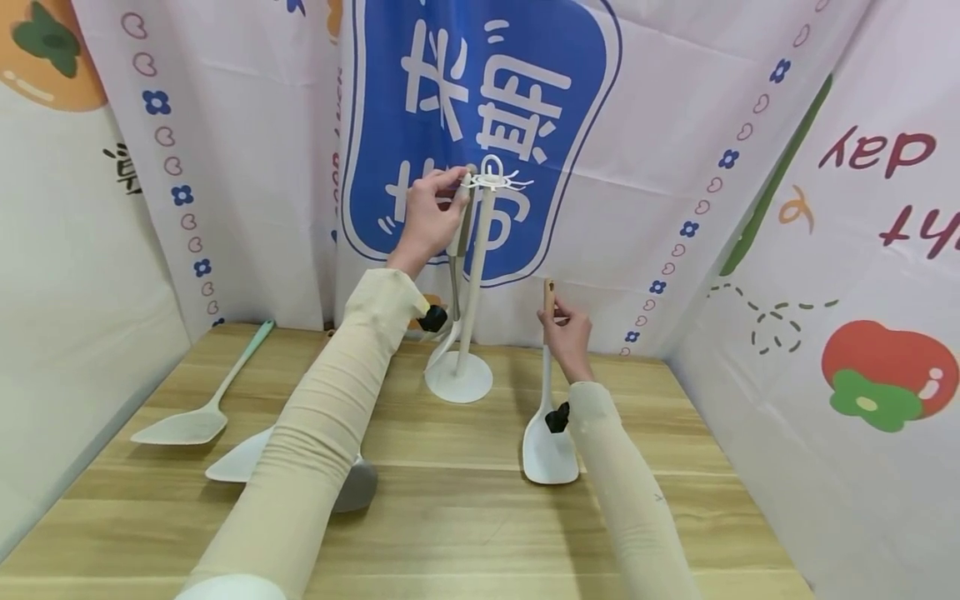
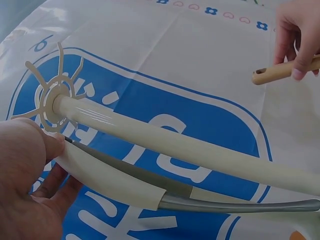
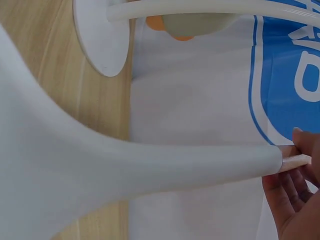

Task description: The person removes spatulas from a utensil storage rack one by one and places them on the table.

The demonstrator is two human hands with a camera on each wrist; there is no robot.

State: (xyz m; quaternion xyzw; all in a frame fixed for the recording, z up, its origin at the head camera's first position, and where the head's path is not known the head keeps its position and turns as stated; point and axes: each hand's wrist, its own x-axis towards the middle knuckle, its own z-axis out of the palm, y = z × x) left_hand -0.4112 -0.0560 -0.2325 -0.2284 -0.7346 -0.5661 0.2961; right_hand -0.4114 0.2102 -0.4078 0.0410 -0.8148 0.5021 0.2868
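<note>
At the top of a white utensil rack (image 1: 476, 279), my left hand (image 1: 433, 215) pinches the upper end of a kitchen utensil with a cream handle (image 2: 112, 177) and a metal shaft. That handle end is right at the ring of hooks (image 2: 56, 102), and the utensil hangs down beside the pole. Its pale head (image 1: 444, 348) overlaps the round base (image 1: 468, 385) in the head view. Farther right, my right hand (image 1: 567, 337) grips the wooden handle (image 1: 549, 293) of a white spatula (image 1: 551, 452), which is held upright, head down, over the table.
On the left of the wooden table (image 1: 450, 533) lies a spatula with a mint handle (image 1: 180, 427). Near it are a white utensil head (image 1: 238, 460) and a dark grey one (image 1: 358, 487), both partly hidden by my left sleeve. Printed cloth (image 1: 675, 108) hangs behind the table.
</note>
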